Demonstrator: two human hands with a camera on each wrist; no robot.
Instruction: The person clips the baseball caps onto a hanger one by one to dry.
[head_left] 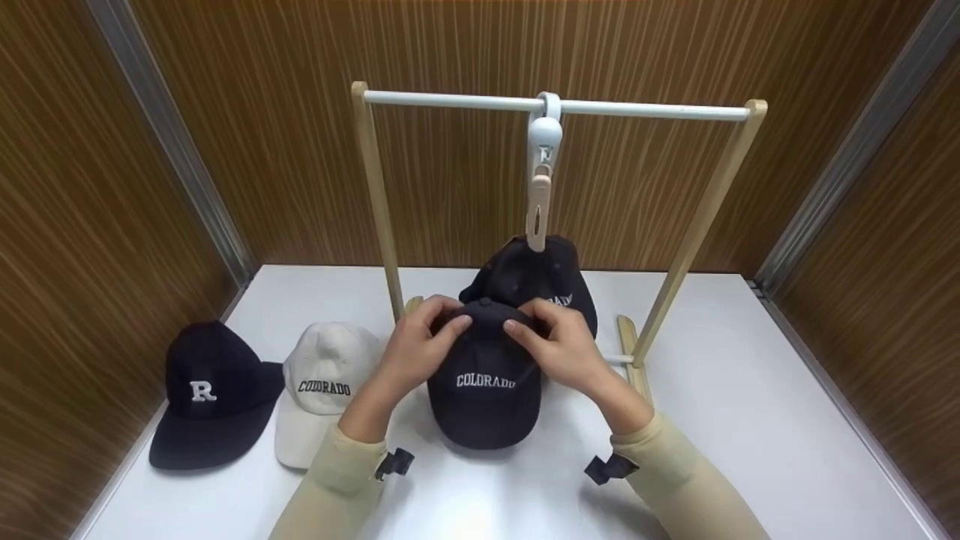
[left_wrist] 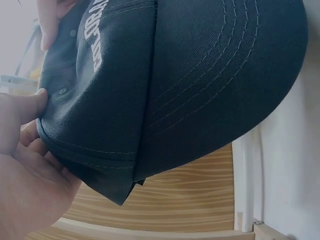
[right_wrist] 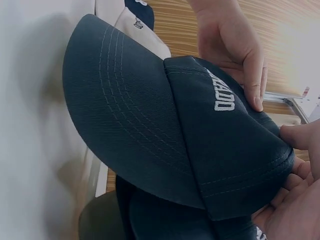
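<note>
White table (head_left: 735, 435) — fingers (head_left: 526, 337) pinching dark COLORADO cap (head_left: 485, 367).

I work at a white table (head_left: 750, 420). Landmark: rack (head_left: 702, 225), which stands on the table by its wooden feet (head_left: 640, 379). Left of the rack, the white cap (head_left: 330, 356) rests on the table, front toward me. Farther left of the rack, the R cap (head_left: 225, 367) rests likewise.
</note>
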